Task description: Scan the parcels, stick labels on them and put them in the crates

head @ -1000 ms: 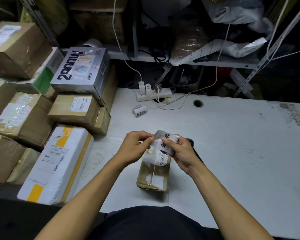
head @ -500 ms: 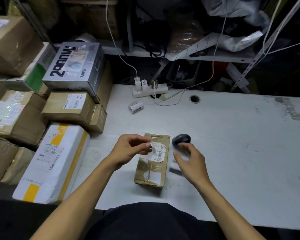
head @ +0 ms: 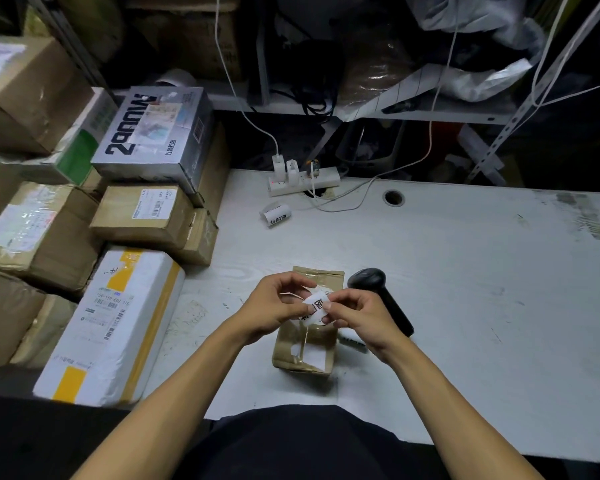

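Nearest to us, our two forearms reach out over the white table [head: 465, 271]. Our left hand [head: 274, 310] and our right hand [head: 359, 315] meet just above a small brown parcel [head: 305, 348], and between them we pinch a white label [head: 314, 306] printed with bold black characters: the left thumb and fingers curl round its left edge, and the right fingertips nip its right edge. The label is bent and sits over the far half of the parcel; whether it touches the cardboard we cannot tell. The parcel lies flat on the table right in front of us, taped along its top, with a pale patch at its near end.

Just beside the parcel, on our right, a black handheld scanner [head: 378, 296] lies on the table, its head pointing away from us, apart from either hand.

To our left, parcels are heaped at the table's edge: a long white and yellow package [head: 118, 323] nearest, brown cartons [head: 153, 216] behind it, and a grey printed box [head: 156, 133] on top.

Farther out on the table a small label roll [head: 275, 213] lies on its side, near a white power strip [head: 303, 180] with chargers plugged in and white cables trailing. Past that, a metal shelf [head: 361, 114] carries dark bundles and plastic bags.
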Demonstrator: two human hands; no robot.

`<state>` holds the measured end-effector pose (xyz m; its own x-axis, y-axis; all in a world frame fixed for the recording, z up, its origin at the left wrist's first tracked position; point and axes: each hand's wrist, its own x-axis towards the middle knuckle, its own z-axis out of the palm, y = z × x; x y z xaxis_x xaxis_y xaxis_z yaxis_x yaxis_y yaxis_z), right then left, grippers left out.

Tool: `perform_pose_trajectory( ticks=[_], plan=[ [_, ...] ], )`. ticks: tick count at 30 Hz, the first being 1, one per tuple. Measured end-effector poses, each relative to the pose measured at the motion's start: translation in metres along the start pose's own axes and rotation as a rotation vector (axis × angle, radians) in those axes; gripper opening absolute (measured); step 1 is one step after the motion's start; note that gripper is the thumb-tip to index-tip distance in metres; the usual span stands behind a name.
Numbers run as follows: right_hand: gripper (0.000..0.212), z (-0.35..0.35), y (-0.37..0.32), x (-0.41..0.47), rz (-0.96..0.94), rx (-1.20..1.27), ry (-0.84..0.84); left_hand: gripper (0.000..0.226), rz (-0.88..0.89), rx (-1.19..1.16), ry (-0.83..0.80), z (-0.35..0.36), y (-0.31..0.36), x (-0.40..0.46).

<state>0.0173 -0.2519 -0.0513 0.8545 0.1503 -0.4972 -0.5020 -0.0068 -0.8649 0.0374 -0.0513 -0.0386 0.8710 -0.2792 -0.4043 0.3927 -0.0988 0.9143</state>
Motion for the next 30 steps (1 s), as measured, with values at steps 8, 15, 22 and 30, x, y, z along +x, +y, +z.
perform_pose_trajectory(
  ticks=[8, 15, 22, 30],
  plan=[
    [0.024, 0.0, 0.016, -0.007, -0.014, 0.011, 0.003, 0.021, -0.023, 0.175, -0.064, 0.021, -0.005, 0.008],
    [0.049, 0.001, 0.022, -0.002, 0.059, 0.055, 0.073, 0.007, -0.03, 0.176, 0.115, 0.029, -0.002, 0.01],
    [0.016, -0.016, 0.013, -0.001, 0.1, -0.112, -0.017, 0.014, -0.088, 0.06, 0.214, 0.036, -0.019, 0.004],
    [0.038, -0.018, 0.008, 0.015, 0.046, -0.061, 0.125, 0.016, -0.106, 0.065, 0.35, 0.044, -0.021, 0.004]
  ],
)
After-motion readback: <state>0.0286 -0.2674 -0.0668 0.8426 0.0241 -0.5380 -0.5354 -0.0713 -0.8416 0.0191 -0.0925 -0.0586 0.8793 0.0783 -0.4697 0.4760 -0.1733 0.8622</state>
